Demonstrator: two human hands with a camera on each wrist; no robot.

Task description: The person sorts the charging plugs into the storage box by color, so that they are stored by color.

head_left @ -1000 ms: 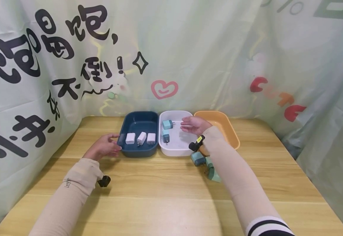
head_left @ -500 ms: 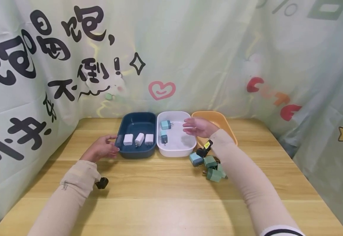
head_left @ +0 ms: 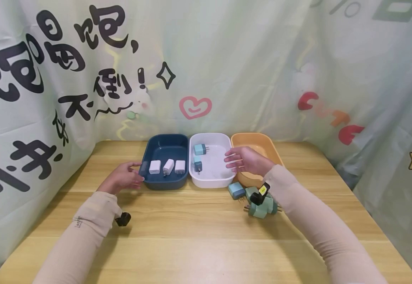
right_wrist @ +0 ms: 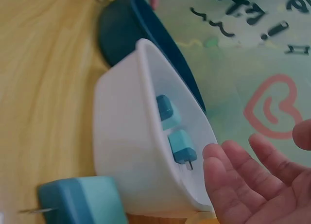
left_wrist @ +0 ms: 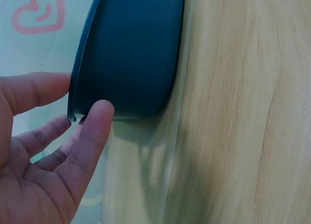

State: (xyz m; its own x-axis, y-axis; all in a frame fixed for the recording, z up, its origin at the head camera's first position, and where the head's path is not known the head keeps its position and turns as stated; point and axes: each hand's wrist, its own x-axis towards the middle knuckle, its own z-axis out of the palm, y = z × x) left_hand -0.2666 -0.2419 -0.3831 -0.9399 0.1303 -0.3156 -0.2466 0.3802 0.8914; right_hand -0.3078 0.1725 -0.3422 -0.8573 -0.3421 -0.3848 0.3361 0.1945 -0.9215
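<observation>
Curtain: red-orange "CUTE" printed at far right; black Chinese characters, including 饱, 不倒!, printed at left. Lettering on left sleeve too small to be read.

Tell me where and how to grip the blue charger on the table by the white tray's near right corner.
Best pinch the blue charger by its boxy body, coming from above and slightly left: its prongs jut from the near end, and green chargers crowd its right side.

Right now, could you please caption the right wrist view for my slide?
The empty right hand near a white tray holding two blue plugs, a third plug outside.
</observation>
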